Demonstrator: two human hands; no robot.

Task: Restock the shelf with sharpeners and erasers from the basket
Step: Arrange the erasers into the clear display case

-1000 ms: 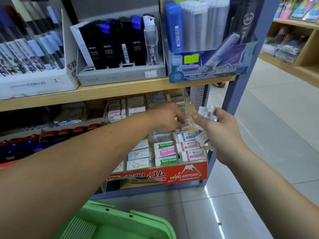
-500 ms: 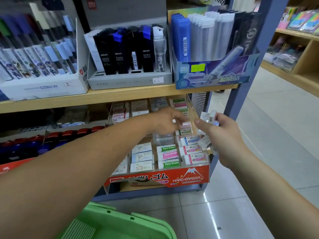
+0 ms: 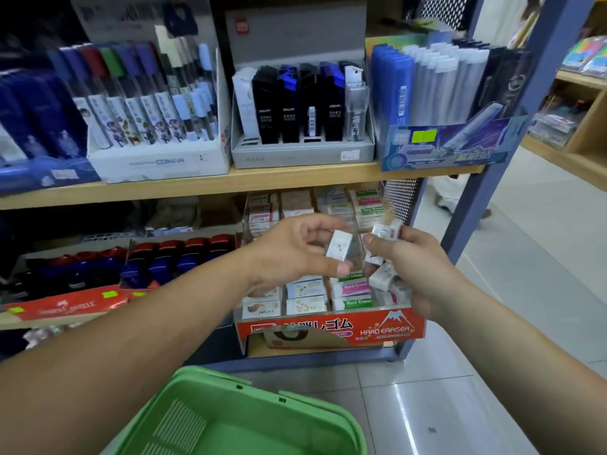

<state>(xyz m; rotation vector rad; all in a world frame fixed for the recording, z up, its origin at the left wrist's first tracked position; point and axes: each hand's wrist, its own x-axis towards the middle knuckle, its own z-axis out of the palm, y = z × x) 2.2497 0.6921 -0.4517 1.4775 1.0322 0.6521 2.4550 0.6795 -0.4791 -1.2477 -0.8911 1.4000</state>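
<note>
My left hand [image 3: 292, 254] pinches one small white wrapped eraser [image 3: 338, 246] between thumb and fingers, in front of the lower shelf. My right hand [image 3: 414, 270] grips a bunch of several wrapped erasers [image 3: 384, 274], close beside the left hand. Both hands hover above the red "Hard Eraser" display box [image 3: 328, 330], whose rows hold several erasers [image 3: 356, 287]. The green basket [image 3: 230, 418] hangs below, near my left forearm; the part of its inside that shows holds nothing.
The wooden upper shelf [image 3: 262, 178] carries boxes of pens and lead refills [image 3: 302, 106]. Red and blue items [image 3: 157, 257] fill the lower shelf's left side. A blue post [image 3: 512, 126] bounds the shelf on the right, beside tiled floor [image 3: 525, 290].
My left hand has drawn back out of the eraser display and now pinches a white eraser next to my right hand. The view has shifted slightly.
</note>
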